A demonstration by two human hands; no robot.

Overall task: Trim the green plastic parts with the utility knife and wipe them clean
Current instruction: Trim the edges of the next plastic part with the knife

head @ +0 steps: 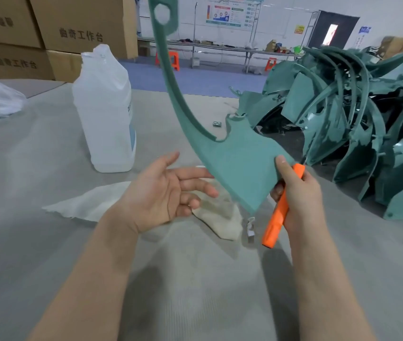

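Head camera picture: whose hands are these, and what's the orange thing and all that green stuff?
There is no machine here. A person wears a camera on their head, so you look down at their two hands as if through their eyes. The right hand grips an orange utility knife, and its thumb pinches the corner of a long curved green plastic part, holding it up. The left hand is open, palm up, beside that part. On the grey table are a white cloth, a big clear plastic bottle and, on the right, a pile of more green parts.
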